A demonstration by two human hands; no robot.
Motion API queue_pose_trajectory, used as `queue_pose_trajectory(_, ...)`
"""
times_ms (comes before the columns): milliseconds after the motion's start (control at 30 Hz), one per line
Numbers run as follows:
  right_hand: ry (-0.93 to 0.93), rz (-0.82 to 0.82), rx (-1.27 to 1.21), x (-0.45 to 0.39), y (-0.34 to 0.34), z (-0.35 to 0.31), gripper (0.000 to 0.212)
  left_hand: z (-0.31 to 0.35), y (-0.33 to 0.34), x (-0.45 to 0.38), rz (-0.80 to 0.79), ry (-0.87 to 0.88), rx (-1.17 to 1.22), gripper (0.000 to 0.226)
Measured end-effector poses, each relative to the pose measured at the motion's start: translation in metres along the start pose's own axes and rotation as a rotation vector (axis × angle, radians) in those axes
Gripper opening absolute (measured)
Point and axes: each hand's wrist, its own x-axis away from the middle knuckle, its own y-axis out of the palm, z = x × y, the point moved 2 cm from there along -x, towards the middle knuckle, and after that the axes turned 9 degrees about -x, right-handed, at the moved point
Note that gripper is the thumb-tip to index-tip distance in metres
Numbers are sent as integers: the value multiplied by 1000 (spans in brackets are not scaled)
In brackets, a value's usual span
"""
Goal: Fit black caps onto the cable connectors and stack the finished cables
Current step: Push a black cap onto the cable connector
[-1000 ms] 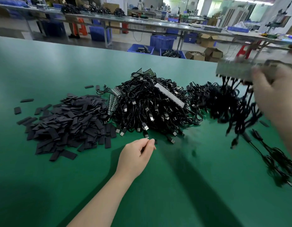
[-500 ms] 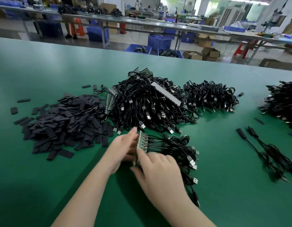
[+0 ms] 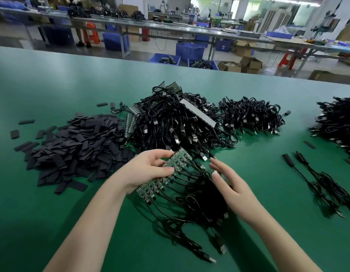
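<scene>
My left hand (image 3: 148,171) grips a green strip of small circuit boards (image 3: 170,169) with black cables (image 3: 191,209) trailing from it toward me across the green table (image 3: 52,85). My right hand (image 3: 231,185) hovers with straight fingers over those cables, just right of the strip. A heap of flat black caps (image 3: 76,148) lies to the left. Behind my hands sits a big pile of black cables with USB plugs (image 3: 174,122). Two capped cables (image 3: 311,177) lie apart at the right.
A smaller cable pile (image 3: 252,116) sits right of the big one, and another cable heap (image 3: 340,124) is at the far right edge. Loose caps (image 3: 26,122) are scattered at the far left. Workbenches and blue crates (image 3: 189,51) stand beyond the table.
The board strip with its cables now lies tilted in my left hand, fanned out toward me. My right hand has let go of it and moved right over the cables.
</scene>
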Motion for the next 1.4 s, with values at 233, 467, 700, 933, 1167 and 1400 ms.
queue_pose_trajectory(233, 14, -153, 155, 1, 5, 4, 79, 8, -6, -9, -120, -49, -309, 35)
queue_pose_trajectory(467, 59, 56, -109, -16, 22, 5, 18, 11, 18, -15, -55, 33, -497, 34)
queue_pose_trajectory(700, 36, 162, -216, -39, 31, 13, 3, 8, 37, -19, 143, 67, -514, 5)
queue_pose_trajectory(933, 121, 200, -180, -48, 28, 18, 6, 10, 46, -27, 224, 6, -625, 5)
queue_pose_trajectory(1167, 126, 203, -193, -49, 27, 17, 8, 16, 46, -36, 200, -46, -728, 5)
queue_pose_trajectory(1400, 55, 316, -89, -47, 32, 18, 24, 17, 57, -39, 279, -34, -780, 7)
